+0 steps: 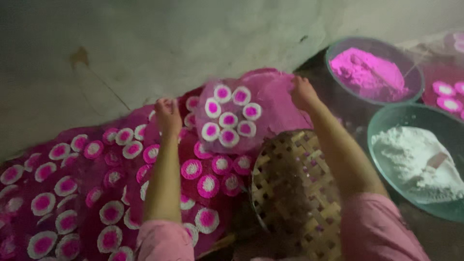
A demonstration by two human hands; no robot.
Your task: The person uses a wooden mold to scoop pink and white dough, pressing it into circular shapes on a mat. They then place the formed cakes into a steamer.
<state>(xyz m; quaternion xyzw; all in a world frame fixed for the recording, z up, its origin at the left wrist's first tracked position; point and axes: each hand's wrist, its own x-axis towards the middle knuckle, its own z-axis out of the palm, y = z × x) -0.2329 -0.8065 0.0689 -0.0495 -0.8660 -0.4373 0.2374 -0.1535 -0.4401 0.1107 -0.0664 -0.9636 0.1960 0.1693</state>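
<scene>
Gripping opposite edges of thin sheet [232,118] bearing pink-centred white discs [228,119]: left hand [167,115], right hand [302,92], both pinched closed.

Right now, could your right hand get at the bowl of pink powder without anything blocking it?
Probably yes. The right hand is up at the edge of a sheet carrying pink-and-white discs, and the bowl of pink powder sits just to its right with nothing between them.

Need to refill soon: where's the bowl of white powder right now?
In the head view the bowl of white powder sits at the far right, just below the bowl of pink powder and right of the woven basket, beside the person's right forearm.
</scene>
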